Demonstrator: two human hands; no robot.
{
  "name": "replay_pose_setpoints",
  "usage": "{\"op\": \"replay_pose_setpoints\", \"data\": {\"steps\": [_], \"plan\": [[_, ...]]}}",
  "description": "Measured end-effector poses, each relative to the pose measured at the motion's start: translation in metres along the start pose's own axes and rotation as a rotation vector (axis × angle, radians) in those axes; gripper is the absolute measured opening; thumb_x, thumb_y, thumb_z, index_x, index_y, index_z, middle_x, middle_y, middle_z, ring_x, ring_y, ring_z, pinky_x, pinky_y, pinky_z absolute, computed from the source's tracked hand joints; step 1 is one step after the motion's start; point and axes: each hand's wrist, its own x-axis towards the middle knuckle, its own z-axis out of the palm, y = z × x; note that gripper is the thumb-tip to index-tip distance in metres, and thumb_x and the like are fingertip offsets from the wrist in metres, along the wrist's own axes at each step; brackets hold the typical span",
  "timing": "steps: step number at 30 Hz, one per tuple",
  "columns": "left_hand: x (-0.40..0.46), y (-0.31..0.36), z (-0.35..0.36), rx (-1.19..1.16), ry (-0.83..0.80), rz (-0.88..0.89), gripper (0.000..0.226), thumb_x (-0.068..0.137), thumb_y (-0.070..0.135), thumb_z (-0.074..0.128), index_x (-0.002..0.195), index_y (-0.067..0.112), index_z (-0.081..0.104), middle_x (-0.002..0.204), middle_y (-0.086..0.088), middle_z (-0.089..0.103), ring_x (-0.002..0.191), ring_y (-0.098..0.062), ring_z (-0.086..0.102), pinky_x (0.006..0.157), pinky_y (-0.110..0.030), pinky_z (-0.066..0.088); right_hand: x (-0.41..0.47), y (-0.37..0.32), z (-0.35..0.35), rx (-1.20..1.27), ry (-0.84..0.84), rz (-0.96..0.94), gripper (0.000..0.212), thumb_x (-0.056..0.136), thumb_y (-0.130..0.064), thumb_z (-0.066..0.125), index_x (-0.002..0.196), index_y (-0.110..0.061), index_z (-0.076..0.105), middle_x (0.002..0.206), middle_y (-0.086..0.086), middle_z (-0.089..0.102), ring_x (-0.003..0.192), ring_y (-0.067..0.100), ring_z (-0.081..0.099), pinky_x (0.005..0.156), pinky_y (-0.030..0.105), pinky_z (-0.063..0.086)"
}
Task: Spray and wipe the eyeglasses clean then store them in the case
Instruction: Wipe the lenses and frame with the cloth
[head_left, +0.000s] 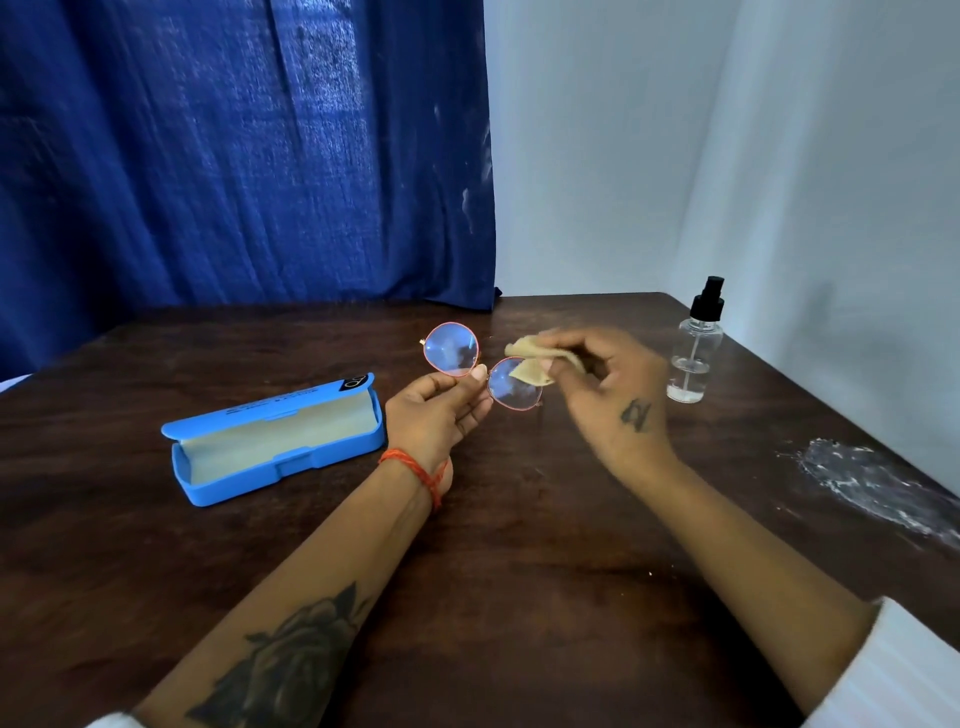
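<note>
Round eyeglasses (451, 349) with a thin red frame are held above the middle of the table. My left hand (439, 410) pinches them at the bridge, between the two lenses. My right hand (608, 387) grips a small beige cloth (530, 358) that is pressed around the right lens. A blue eyeglass case (275, 441) lies open on the table to the left, its pale lining showing and nothing inside. A clear spray bottle (696, 348) with a black pump top stands upright to the right of my right hand.
The dark wooden table (519, 545) has a crumpled piece of clear plastic (878, 483) near its right edge. A blue curtain (234, 156) hangs behind the table on the left, and pale walls close in behind and on the right.
</note>
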Motion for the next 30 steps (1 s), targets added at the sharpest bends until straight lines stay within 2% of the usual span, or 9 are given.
{"op": "replay_pose_setpoints", "data": {"steps": [2,5,9,12,16,19,22,28,30], "plan": [[0.000,-0.001,0.000,-0.022,-0.010,-0.015,0.004,0.078,0.006,0.067,0.076,0.006,0.064,0.062,0.000,0.072,0.060,-0.007,0.068,0.054,-0.017,0.053,-0.009,0.002,0.009,-0.168,-0.090,-0.213,0.025,0.070,0.004,0.069,0.084,-0.015,0.074,0.093,-0.004,0.070,0.091,0.013,0.064,0.088,0.018,0.044],[0.000,-0.001,-0.001,-0.008,-0.019,-0.024,0.002,0.079,0.007,0.066,0.077,0.007,0.065,0.064,0.000,0.072,0.061,-0.007,0.068,0.055,-0.018,0.054,-0.015,0.007,0.016,-0.294,-0.177,-0.256,0.016,0.069,-0.009,0.078,0.085,-0.007,0.075,0.099,0.010,0.070,0.091,0.025,0.062,0.087,0.019,0.040],[-0.001,-0.003,-0.001,0.030,-0.001,0.026,0.004,0.076,0.008,0.069,0.074,0.009,0.066,0.069,0.000,0.071,0.062,-0.006,0.067,0.056,-0.018,0.054,-0.014,0.007,0.015,-0.300,-0.219,-0.304,0.016,0.061,0.006,0.078,0.070,-0.007,0.074,0.082,0.006,0.074,0.075,0.026,0.065,0.075,0.023,0.046],[-0.001,-0.003,-0.001,0.049,0.007,0.062,0.004,0.077,0.007,0.069,0.076,0.010,0.066,0.067,0.000,0.069,0.063,-0.007,0.066,0.057,-0.018,0.054,-0.010,0.009,0.010,-0.325,-0.246,-0.255,0.020,0.059,0.009,0.077,0.066,-0.010,0.073,0.074,0.003,0.074,0.070,0.024,0.066,0.070,0.031,0.053],[0.000,-0.002,-0.001,0.056,0.006,0.083,0.006,0.077,0.007,0.068,0.083,0.010,0.067,0.073,0.000,0.071,0.068,-0.009,0.067,0.059,-0.018,0.054,-0.006,0.012,0.007,-0.367,-0.097,-0.192,0.014,0.066,0.004,0.074,0.072,-0.008,0.073,0.076,0.006,0.073,0.072,0.025,0.065,0.071,0.028,0.047],[-0.001,-0.003,0.000,0.065,-0.007,0.084,0.007,0.077,0.008,0.068,0.084,0.009,0.068,0.076,-0.003,0.071,0.068,-0.008,0.067,0.059,-0.017,0.054,-0.006,0.010,0.011,-0.358,-0.025,-0.216,0.012,0.069,0.004,0.074,0.078,-0.003,0.074,0.082,0.010,0.073,0.078,0.025,0.066,0.078,0.025,0.047],[-0.001,-0.003,0.000,0.049,-0.007,0.071,0.002,0.079,0.007,0.067,0.081,0.008,0.066,0.066,0.001,0.071,0.063,-0.007,0.067,0.056,-0.016,0.053,-0.013,0.005,0.021,-0.362,-0.106,-0.292,0.017,0.069,0.003,0.074,0.086,-0.001,0.073,0.090,0.013,0.072,0.082,0.030,0.065,0.082,0.020,0.040],[0.000,-0.003,-0.003,0.028,0.012,0.050,0.005,0.079,0.009,0.067,0.074,0.009,0.064,0.064,0.003,0.071,0.061,-0.005,0.067,0.055,-0.017,0.053,-0.014,0.004,0.018,-0.313,-0.259,-0.326,0.021,0.060,0.011,0.075,0.074,-0.006,0.076,0.080,0.007,0.074,0.073,0.028,0.067,0.072,0.033,0.055],[0.000,-0.002,-0.001,0.028,0.016,0.059,0.007,0.079,0.008,0.067,0.073,0.010,0.063,0.059,0.005,0.070,0.059,-0.005,0.066,0.054,-0.017,0.053,-0.011,0.004,0.014,-0.326,-0.271,-0.272,0.024,0.058,0.010,0.075,0.071,-0.011,0.076,0.079,0.003,0.075,0.072,0.026,0.067,0.071,0.030,0.055]]}}
